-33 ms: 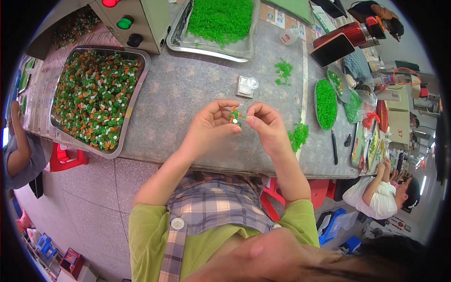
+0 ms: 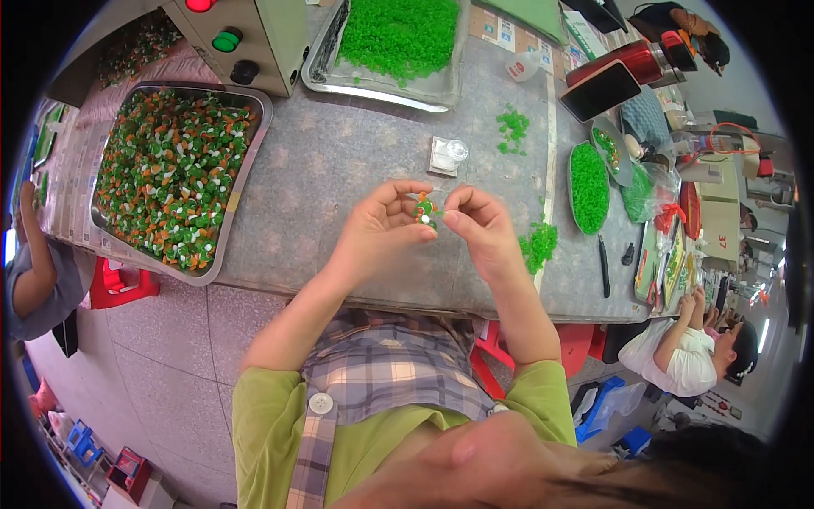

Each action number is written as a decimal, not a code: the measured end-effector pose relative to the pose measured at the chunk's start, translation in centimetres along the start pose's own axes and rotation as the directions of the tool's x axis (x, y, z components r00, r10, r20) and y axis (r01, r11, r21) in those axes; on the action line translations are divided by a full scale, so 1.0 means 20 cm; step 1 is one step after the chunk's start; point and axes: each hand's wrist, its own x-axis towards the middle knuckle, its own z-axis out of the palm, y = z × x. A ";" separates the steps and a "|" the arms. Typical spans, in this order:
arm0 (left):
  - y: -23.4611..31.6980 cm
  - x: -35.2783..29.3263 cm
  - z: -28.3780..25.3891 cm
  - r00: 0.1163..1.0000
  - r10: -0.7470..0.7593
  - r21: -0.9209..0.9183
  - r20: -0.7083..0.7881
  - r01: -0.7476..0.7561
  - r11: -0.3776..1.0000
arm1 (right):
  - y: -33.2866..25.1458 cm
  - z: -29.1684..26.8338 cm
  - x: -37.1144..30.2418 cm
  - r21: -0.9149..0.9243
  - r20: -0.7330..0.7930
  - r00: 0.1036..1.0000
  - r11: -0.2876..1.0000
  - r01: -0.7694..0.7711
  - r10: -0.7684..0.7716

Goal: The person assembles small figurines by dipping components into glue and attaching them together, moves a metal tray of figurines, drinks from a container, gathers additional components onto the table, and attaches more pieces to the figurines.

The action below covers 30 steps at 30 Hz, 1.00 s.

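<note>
Between the fingertips of my left hand (image 2: 373, 225) is a small green, orange and white plastic figure (image 2: 425, 207), held up over the table. My right hand (image 2: 485, 225) meets it from the right, thumb and forefinger pinched at its edge. A tiny green piece seems to sit in that pinch, but it is too small to make out surely. Just beyond my hands lies a small whitish square block with a round clear lid or dish (image 2: 447, 156). Loose green bits (image 2: 538, 246) lie beside my right wrist.
At the left stands a metal tray (image 2: 231, 204) heaped with similar multicoloured pieces. Another metal tray (image 2: 381, 98) at the back holds green bits. To the right are a bowl of green bits (image 2: 588, 191), a black pen-like tool (image 2: 604, 265), a phone (image 2: 600, 90) and a red flask (image 2: 623, 61). Co-workers sit at both sides.
</note>
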 end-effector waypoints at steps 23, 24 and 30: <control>-0.07 -0.01 0.04 0.935 0.350 0.459 -0.051 -0.290 0.840 | 0.03 0.05 -0.05 -0.007 -0.097 0.995 1.000 0.024 -0.024; -0.07 -0.01 0.05 0.923 0.382 0.517 -0.044 -0.306 0.799 | 0.04 0.03 -0.04 0.013 -0.075 0.997 1.000 0.004 -0.003; -0.05 -0.02 0.05 0.950 0.308 0.531 -0.052 -0.235 0.814 | 0.04 0.03 -0.06 -0.034 -0.051 0.999 0.999 0.005 -0.006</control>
